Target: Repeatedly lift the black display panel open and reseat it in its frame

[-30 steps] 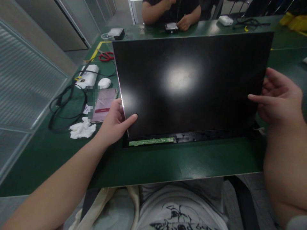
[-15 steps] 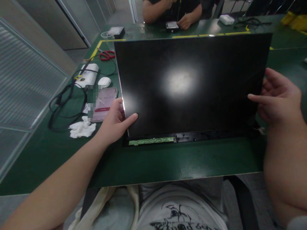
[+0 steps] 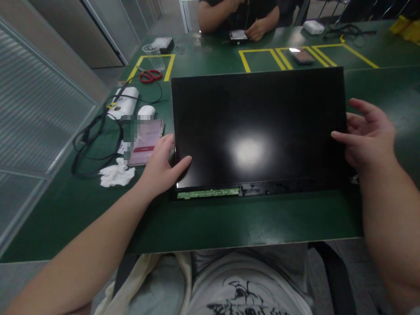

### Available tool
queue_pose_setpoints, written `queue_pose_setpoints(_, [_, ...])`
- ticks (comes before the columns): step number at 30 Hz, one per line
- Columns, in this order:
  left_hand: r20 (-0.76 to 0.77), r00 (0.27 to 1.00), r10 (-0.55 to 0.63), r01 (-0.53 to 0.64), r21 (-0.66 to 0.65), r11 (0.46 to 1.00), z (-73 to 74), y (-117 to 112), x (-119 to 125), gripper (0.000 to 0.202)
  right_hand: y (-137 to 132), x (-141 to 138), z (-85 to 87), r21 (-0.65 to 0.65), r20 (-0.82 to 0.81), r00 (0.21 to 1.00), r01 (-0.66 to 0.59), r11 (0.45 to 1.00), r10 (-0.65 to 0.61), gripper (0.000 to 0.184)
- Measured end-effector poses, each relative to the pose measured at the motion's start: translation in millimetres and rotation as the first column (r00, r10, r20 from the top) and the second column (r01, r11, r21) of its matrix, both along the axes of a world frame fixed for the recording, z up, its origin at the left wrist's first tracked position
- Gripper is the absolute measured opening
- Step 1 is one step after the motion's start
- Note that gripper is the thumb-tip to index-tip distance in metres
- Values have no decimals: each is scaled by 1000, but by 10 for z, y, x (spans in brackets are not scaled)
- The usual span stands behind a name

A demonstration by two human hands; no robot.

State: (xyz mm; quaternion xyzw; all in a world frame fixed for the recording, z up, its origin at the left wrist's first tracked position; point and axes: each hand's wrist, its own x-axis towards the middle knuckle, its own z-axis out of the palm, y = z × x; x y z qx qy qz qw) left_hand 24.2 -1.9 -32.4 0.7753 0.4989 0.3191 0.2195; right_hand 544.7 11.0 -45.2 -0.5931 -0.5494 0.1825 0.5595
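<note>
A large black display panel (image 3: 256,118) is tilted up over the table, its lower edge resting along a dark base strip. A long green circuit board (image 3: 208,193) shows at the left of that strip. My left hand (image 3: 166,168) grips the panel's left edge, thumb on the front and fingers behind. At the right edge, my right hand (image 3: 370,131) has its thumb against the front. Its index finger is raised off the edge, and the other fingertips are partly hidden behind the panel.
On the left lie a phone (image 3: 146,142), a crumpled tissue (image 3: 117,173), a black cable (image 3: 77,151), a white box (image 3: 124,103) and red-handled scissors (image 3: 150,76). Behind the panel are a second phone (image 3: 301,56) and a clear cup (image 3: 154,57). Across the table sits another person (image 3: 238,17).
The panel's top edge has come down, uncovering the yellow tape marks and second phone behind it. My right hand has moved slightly left with its edge; the left hand stays on the panel.
</note>
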Motion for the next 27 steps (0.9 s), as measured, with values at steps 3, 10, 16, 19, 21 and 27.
queue_pose_setpoints(3, [-104,995,7,-4,29,1000,48,4,-46,67,-15,-24,14,-14,-3,1000,8,1000,-8,85])
queue_pose_setpoints(10, [-135,991,-1,-2,-21,1000,51,6,-58,68,-10,-9,-8,-55,-10,1000,1,999,-1,79])
queue_pose_setpoints(16, [-129,992,0,-5,-44,999,16,11,-53,65,-5,-35,-30,-75,-56,998,-2,997,-2,87])
queue_pose_setpoints(19, [-153,988,2,-11,-54,999,17,14,-51,66,-2,-31,-34,-102,-51,999,2,995,-7,89])
queue_pose_setpoints(21, [-169,986,9,-19,-60,998,23,14,-47,67,-1,-25,-33,-115,-51,999,4,993,-10,90])
queue_pose_setpoints(27, [-196,980,14,-33,-94,995,20,11,-34,65,-4,-24,-46,-152,-40,999,17,988,-24,88])
